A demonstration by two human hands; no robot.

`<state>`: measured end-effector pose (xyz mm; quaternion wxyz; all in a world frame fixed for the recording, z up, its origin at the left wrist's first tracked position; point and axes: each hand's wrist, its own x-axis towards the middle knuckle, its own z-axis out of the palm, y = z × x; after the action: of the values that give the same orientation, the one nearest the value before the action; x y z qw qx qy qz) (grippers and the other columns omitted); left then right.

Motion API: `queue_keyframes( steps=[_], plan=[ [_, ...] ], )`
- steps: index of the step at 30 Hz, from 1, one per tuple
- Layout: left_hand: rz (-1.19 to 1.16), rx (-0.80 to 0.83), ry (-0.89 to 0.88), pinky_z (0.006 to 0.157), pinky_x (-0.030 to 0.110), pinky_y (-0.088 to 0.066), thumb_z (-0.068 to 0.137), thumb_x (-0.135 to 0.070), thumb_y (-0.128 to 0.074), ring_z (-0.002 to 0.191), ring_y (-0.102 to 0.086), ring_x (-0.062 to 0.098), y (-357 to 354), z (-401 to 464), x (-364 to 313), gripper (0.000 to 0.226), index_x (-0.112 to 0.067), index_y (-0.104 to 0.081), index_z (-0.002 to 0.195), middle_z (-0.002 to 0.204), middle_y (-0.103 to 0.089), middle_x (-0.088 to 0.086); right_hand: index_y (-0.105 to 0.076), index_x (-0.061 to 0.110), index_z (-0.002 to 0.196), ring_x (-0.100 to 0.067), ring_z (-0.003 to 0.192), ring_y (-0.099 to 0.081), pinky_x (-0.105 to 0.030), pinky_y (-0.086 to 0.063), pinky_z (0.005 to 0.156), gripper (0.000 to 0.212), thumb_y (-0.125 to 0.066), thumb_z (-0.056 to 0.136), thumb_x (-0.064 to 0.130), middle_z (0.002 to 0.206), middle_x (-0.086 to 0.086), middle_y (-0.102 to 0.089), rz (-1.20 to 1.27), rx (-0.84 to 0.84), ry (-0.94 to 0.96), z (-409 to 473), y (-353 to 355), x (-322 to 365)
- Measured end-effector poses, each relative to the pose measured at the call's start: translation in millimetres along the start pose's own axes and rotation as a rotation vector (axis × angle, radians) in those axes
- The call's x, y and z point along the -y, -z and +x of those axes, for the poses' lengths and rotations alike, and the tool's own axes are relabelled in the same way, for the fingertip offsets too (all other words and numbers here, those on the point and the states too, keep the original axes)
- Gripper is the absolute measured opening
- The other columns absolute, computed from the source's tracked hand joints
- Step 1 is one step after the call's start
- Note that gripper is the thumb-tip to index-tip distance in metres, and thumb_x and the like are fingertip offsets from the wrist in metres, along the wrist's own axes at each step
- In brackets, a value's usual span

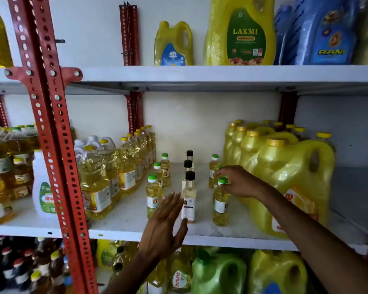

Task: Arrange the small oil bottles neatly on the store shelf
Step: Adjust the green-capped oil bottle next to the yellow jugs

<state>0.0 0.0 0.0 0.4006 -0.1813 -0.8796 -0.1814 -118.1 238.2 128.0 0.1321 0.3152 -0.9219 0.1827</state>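
Small oil bottles stand in three rows on the white middle shelf. The left row has green caps, with its front bottle nearest me. The middle row has black caps, led by a pale bottle. In the right row, my right hand grips the green cap of the front bottle; another green-capped bottle stands behind it. My left hand hovers flat with fingers spread, in front of the left and middle rows, holding nothing.
Large yellow oil jugs crowd the shelf's right side, touching my right wrist. Medium yellow-capped bottles line the left. A red perforated upright stands at the left. Big jugs fill the shelf above; more bottles sit below.
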Motion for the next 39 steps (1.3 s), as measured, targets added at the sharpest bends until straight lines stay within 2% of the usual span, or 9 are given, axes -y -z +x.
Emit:
queue_keyframes(
  steps=[2, 4, 8, 14, 20, 23, 25, 29, 39],
  plan=[
    [0.043, 0.088, 0.080, 0.117, 0.040, -0.030, 0.095, -0.041, -0.052, 0.144, -0.029, 0.014, -16.5, -19.3, 7.6, 0.057, -0.016, -0.042, 0.145, 0.152, -0.032, -0.002, -0.061, 0.014, 0.127, -0.022, 0.124, -0.056, -0.028, -0.044, 0.099, 0.045, -0.065, 0.083, 0.011, 0.136, -0.008, -0.060, 0.038, 0.105, -0.043, 1.3, 0.7, -1.7],
    [0.070, 0.227, 0.161, 0.119, 0.036, -0.019, 0.095, -0.048, -0.046, 0.143, -0.032, 0.017, -33.1, -39.2, 12.7, 0.058, -0.016, -0.044, 0.143, 0.150, -0.032, -0.003, -0.065, 0.016, 0.122, -0.021, 0.119, -0.059, -0.030, -0.047, 0.099, 0.042, -0.065, 0.081, 0.005, 0.133, -0.007, -0.062, 0.051, 0.122, -0.059, 2.5, 1.2, -4.9],
    [0.090, 0.304, 0.243, 0.116, 0.027, -0.004, 0.092, -0.056, -0.033, 0.143, -0.031, 0.015, -42.7, -46.6, 16.8, 0.065, -0.015, -0.047, 0.141, 0.150, -0.044, 0.004, -0.071, 0.020, 0.111, -0.015, 0.105, -0.063, -0.028, -0.051, 0.089, 0.037, -0.065, 0.079, 0.002, 0.125, -0.003, -0.068, 0.067, 0.111, -0.066, 6.6, 2.6, -6.7],
    [0.102, 0.285, 0.305, 0.115, 0.032, -0.019, 0.093, -0.055, -0.037, 0.138, -0.042, 0.019, -51.3, -46.4, 18.1, 0.061, -0.014, -0.055, 0.135, 0.143, -0.054, 0.008, -0.074, 0.018, 0.105, -0.018, 0.107, -0.064, -0.033, -0.052, 0.094, 0.027, -0.075, 0.078, 0.019, 0.114, -0.006, -0.072, 0.089, 0.071, -0.080, 4.1, 4.7, -5.5],
    [0.098, 0.274, 0.332, 0.113, 0.034, -0.021, 0.091, -0.057, -0.034, 0.137, -0.043, 0.023, -52.9, -46.2, 15.5, 0.065, -0.013, -0.055, 0.134, 0.143, -0.053, 0.010, -0.076, 0.013, 0.101, -0.011, 0.075, -0.058, -0.026, -0.049, 0.075, 0.029, -0.078, 0.075, 0.026, 0.082, 0.002, -0.061, 0.084, 0.003, -0.100, 1.7, 3.8, 2.0],
    [0.092, 0.267, 0.334, 0.113, 0.035, -0.023, 0.090, -0.057, -0.034, 0.136, -0.044, 0.024, -53.6, -47.0, 14.0, 0.066, -0.012, -0.055, 0.134, 0.142, -0.054, 0.011, -0.077, 0.013, 0.100, -0.011, 0.077, -0.056, -0.018, -0.039, 0.068, 0.033, -0.080, 0.073, 0.032, 0.071, 0.009, -0.056, 0.091, -0.022, -0.120, 2.2, 1.8, 1.9],
    [0.085, 0.258, 0.336, 0.112, 0.036, -0.024, 0.090, -0.057, -0.034, 0.135, -0.045, 0.025, -53.3, -47.7, 13.0, 0.066, -0.012, -0.056, 0.133, 0.141, -0.055, 0.012, -0.076, 0.013, 0.102, -0.014, 0.084, -0.061, -0.017, -0.040, 0.068, 0.036, -0.080, 0.072, 0.033, 0.076, 0.007, -0.064, 0.096, -0.019, -0.137, 1.8, 0.9, 1.5],
    [0.081, 0.250, 0.350, 0.111, 0.037, -0.021, 0.092, -0.050, -0.044, 0.137, -0.042, 0.028, -51.4, -46.3, 9.5, 0.059, -0.011, -0.054, 0.135, 0.143, -0.052, 0.013, -0.070, 0.016, 0.115, -0.021, 0.108, -0.066, -0.022, -0.044, 0.086, 0.052, -0.084, 0.067, 0.031, 0.111, -0.010, -0.072, 0.095, 0.019, -0.141, 0.9, 0.1, 0.9],
    [0.054, 0.265, 0.363, 0.114, 0.034, -0.017, 0.092, -0.052, -0.039, 0.140, -0.036, 0.024, -50.4, -46.0, 9.7, 0.061, -0.013, -0.050, 0.138, 0.147, -0.048, 0.012, -0.075, 0.012, 0.105, -0.021, 0.100, -0.065, -0.027, -0.050, 0.082, 0.040, -0.085, 0.067, 0.015, 0.107, -0.012, -0.072, 0.071, 0.056, -0.115, -5.6, 6.5, 6.6]
  ],
)
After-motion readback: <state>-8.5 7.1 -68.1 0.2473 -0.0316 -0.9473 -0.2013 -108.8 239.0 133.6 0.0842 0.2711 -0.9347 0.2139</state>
